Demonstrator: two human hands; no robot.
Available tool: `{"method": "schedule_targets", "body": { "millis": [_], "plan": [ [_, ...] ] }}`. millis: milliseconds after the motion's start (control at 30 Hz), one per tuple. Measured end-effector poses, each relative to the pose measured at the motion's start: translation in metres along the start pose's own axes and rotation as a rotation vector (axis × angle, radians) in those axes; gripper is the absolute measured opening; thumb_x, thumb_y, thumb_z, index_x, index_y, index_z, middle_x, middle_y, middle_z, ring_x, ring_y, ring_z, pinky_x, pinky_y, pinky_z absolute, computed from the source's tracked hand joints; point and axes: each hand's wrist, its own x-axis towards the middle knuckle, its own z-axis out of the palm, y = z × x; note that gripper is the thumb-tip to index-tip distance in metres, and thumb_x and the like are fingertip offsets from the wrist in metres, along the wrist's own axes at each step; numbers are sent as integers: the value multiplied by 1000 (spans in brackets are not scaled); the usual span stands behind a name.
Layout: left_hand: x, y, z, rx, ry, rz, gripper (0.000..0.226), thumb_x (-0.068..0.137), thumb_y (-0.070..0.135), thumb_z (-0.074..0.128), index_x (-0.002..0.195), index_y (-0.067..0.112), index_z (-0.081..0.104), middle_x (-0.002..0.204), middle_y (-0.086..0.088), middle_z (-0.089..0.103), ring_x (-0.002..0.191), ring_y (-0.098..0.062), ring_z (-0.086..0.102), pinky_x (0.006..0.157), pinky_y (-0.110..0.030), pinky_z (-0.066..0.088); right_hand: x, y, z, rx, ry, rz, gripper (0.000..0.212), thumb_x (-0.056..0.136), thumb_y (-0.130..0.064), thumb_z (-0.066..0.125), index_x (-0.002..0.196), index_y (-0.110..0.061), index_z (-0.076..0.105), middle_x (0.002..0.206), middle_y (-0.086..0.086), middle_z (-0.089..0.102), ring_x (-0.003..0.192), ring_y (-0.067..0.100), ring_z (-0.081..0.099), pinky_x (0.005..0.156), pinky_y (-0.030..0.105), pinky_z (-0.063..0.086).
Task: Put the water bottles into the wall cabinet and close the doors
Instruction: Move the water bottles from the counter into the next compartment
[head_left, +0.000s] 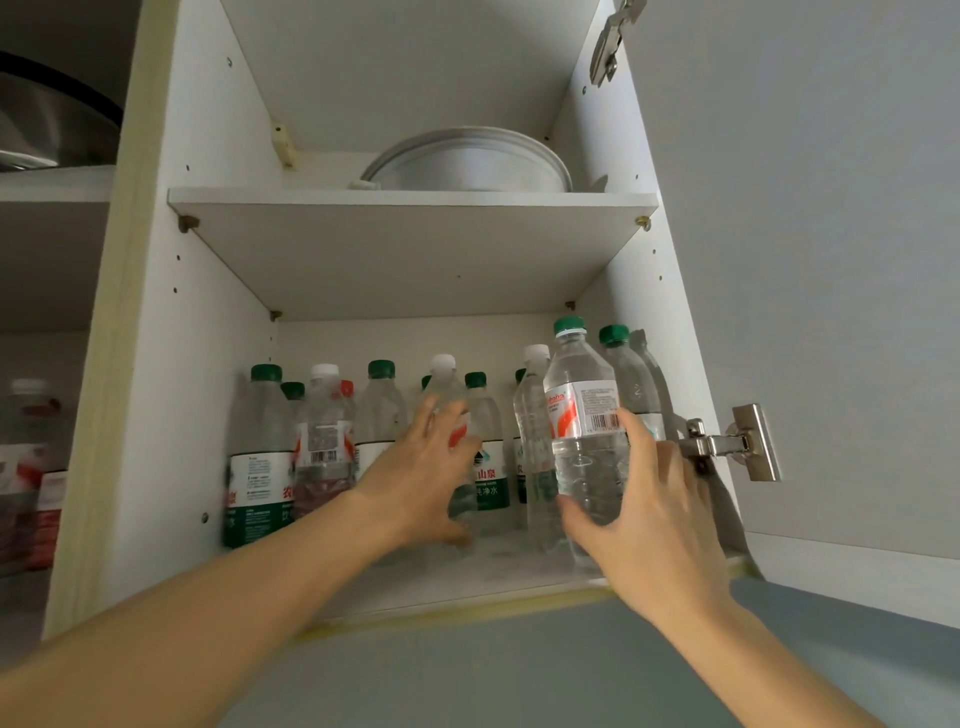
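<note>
The white wall cabinet (208, 322) stands open, its grey right door (810, 260) swung wide on two metal hinges (727, 444). On the lower shelf (467, 582) clear plastic water bottles stand upright in a crowded row: a tall one with a green cap and green-and-white label (260, 457) at the far left, beside it a white-capped bottle with a red-and-white label (323, 441), and more green-capped bottles (382, 405) behind and to the right.

The person's right hand (660, 525) reaches up into the right end of the shelf and is wrapped round a clear green-capped bottle with a red-and-white barcode label (584, 426), thumb on its near side low down and fingers curled against its right side. That bottle is upright near the front edge of the shelf, just beside a slim white-capped clear bottle (535, 431) on its left and another green-capped one (631, 379) behind it.

The left hand (421, 478) is in the middle of the shelf, fingers spread and blurred, laid around a white-capped clear bottle (447, 384); whether it grips that bottle firmly I cannot tell.

On the upper shelf (415, 200) rests a round pale metal pan (467, 163). To the left, a neighbouring compartment shows more blurred bottles (31, 467).
</note>
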Motion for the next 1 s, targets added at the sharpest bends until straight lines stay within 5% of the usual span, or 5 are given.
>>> {"method": "schedule_targets", "body": {
  "millis": [133,433,533,700,1000],
  "plan": [
    [-19,-4,18,-30,39,24,102,72,62,75,153,20,30,162,-2,-9,151,-31,7,100,-36,53,-2,-2,0,-4,-35,6,101,83,-64,65,158,-31,6,131,1,53,95,21,64,61,25,42],
    [16,1,-3,-77,78,-112,65,95,53,59,144,13,44,152,-11,30,135,-30,37,104,-40,49,-5,-2,0,20,-35,32,96,82,-65,65,154,-35,10,134,-3,52,98,20,66,64,30,51],
    [52,4,-20,28,-24,-207,84,86,58,69,150,14,35,155,-16,22,140,-36,29,107,-46,46,-4,1,0,19,-52,36,95,82,-70,60,154,-38,7,136,-5,49,102,20,65,66,29,45],
    [90,-17,-31,19,-331,-203,129,61,72,81,160,38,8,168,-5,-12,152,-42,1,117,-65,19,-4,5,2,92,-63,58,90,81,-73,53,152,-46,5,139,-10,44,107,19,61,72,33,37],
    [93,-25,-11,-95,-460,-140,104,59,69,84,148,42,39,164,3,6,146,-37,27,112,-57,39,-3,6,3,95,-69,57,91,78,-77,47,152,-45,6,142,-11,43,110,18,62,73,34,37]
  ]
}}
